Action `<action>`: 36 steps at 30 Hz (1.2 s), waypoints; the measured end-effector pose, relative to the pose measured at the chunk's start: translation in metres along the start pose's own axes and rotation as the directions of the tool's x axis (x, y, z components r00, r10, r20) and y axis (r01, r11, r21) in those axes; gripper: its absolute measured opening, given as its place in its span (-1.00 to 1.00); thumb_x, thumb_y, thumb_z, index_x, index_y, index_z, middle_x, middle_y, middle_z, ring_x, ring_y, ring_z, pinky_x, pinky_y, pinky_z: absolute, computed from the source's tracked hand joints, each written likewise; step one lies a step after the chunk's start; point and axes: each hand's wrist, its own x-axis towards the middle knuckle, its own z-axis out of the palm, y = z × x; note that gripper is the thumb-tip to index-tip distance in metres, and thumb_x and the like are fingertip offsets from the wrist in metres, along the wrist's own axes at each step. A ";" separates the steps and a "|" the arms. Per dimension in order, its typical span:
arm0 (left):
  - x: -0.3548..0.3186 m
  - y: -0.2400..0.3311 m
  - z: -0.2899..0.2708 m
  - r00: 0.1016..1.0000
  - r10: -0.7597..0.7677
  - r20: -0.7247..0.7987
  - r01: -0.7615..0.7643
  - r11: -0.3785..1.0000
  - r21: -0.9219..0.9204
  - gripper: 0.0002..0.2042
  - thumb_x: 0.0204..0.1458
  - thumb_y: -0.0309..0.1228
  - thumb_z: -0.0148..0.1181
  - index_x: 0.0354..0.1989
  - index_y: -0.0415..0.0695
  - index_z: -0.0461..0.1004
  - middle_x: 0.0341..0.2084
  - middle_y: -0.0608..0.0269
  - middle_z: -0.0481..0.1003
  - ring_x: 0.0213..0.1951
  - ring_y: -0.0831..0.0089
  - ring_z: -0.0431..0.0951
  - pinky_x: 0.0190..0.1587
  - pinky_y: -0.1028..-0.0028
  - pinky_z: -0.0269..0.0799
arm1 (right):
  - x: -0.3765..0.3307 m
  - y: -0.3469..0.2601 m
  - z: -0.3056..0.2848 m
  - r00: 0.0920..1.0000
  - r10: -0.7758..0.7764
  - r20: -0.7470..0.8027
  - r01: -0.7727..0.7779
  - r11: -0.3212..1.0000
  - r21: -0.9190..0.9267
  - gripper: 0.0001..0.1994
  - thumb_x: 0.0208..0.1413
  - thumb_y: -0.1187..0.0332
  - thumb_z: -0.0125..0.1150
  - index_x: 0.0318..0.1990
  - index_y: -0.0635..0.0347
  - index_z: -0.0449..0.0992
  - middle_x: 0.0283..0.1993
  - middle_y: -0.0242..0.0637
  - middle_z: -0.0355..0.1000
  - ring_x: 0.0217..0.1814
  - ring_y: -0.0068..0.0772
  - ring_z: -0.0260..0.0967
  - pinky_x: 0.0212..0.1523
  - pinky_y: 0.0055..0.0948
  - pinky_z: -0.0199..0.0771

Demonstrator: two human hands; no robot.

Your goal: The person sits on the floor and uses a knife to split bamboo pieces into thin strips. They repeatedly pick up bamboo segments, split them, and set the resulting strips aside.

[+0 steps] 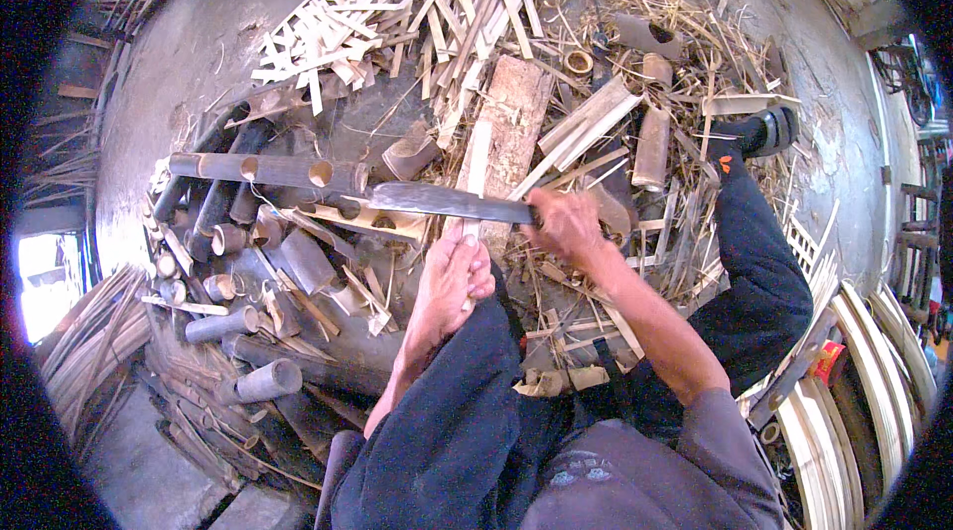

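Observation:
My right hand (568,225) is closed round the handle of a large knife (447,202) with a broad grey blade. The blade points left and lies across a pale bamboo strip (478,158). Closed on the near end of that strip is my left hand (457,277), just below the blade and close to my knee. The strip's far part rests along a worn wooden board (518,113) on the floor. Whether the blade touches the strip or hovers over it, I cannot tell.
Piles of pale split strips (333,39) lie beyond the board. Bamboo tubes (268,170) are heaped at the left, and shavings (685,54) with more tube pieces at the right. My sandalled foot (769,133) stands far right. Long bamboo slats (819,451) lie at the lower right.

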 end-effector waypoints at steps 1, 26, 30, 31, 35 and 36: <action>-0.007 0.000 0.004 1.000 -0.027 -0.005 0.027 1.000 0.011 -0.67 0.26 -0.41 -0.13 0.19 -0.11 0.21 -0.61 0.46 0.14 -0.67 0.68 0.10 -0.62 0.62 0.10 | 0.003 0.011 -0.004 0.999 0.045 -0.003 -0.045 0.998 -0.037 -0.78 -0.12 0.22 0.29 -0.39 0.15 0.49 -0.49 -0.04 0.48 -0.40 0.03 0.49 -0.36 -0.06 0.46; 0.026 0.003 -0.015 0.978 0.192 -0.079 -0.195 0.980 -0.026 -0.56 0.24 -0.41 -0.17 0.31 -0.10 0.14 -0.16 0.10 0.47 -0.32 0.44 0.51 -0.31 0.40 0.47 | -0.093 0.020 0.062 0.716 0.473 0.513 -0.657 0.705 0.266 -0.61 -0.05 0.08 0.19 -0.55 0.33 0.46 -0.62 -0.12 0.40 -0.57 -0.20 0.39 -0.45 -0.16 0.37; 0.022 0.043 0.016 0.979 0.152 0.137 -0.085 0.911 -0.403 -0.49 0.20 -0.30 -0.11 0.33 -0.12 0.09 0.05 0.04 0.42 -0.01 0.28 0.47 -0.09 0.25 0.48 | -0.129 0.031 0.091 0.556 0.586 0.589 -0.813 0.239 0.531 -0.75 0.03 0.24 0.11 -0.55 0.22 0.45 -0.70 -0.43 0.26 -0.71 -0.57 0.19 -0.65 -0.48 0.21; 0.027 0.041 0.003 0.963 0.186 0.193 -0.094 0.910 -0.404 -0.44 0.15 -0.30 -0.07 0.34 -0.14 0.06 0.08 0.02 0.40 0.06 0.24 0.43 -0.05 0.24 0.47 | -0.122 0.026 0.074 0.542 0.593 0.595 -0.810 0.182 0.557 -0.75 0.04 0.26 0.10 -0.55 0.22 0.45 -0.70 -0.45 0.26 -0.71 -0.58 0.19 -0.66 -0.50 0.22; 0.066 0.013 -0.027 0.982 0.189 -0.013 -0.177 0.942 0.285 -0.49 0.11 -0.32 0.02 0.27 -0.16 0.21 0.03 0.08 0.44 0.08 0.18 0.42 0.01 0.21 0.38 | -0.103 0.021 0.038 0.698 0.582 0.417 -0.684 0.371 0.628 -0.73 0.12 0.25 0.11 -0.12 0.23 0.45 -0.64 -0.49 0.22 -0.69 -0.62 0.17 -0.67 -0.52 0.18; 0.069 0.013 -0.031 0.973 0.215 -0.081 -0.152 0.869 0.471 -0.57 0.12 -0.32 0.03 0.17 -0.16 0.30 -0.04 0.09 0.46 0.02 0.19 0.43 -0.02 0.22 0.37 | -0.102 0.018 0.033 0.738 0.528 0.421 -0.653 0.399 0.644 -0.64 0.15 0.26 0.08 0.06 0.19 0.35 -0.61 -0.49 0.22 -0.67 -0.63 0.17 -0.65 -0.54 0.19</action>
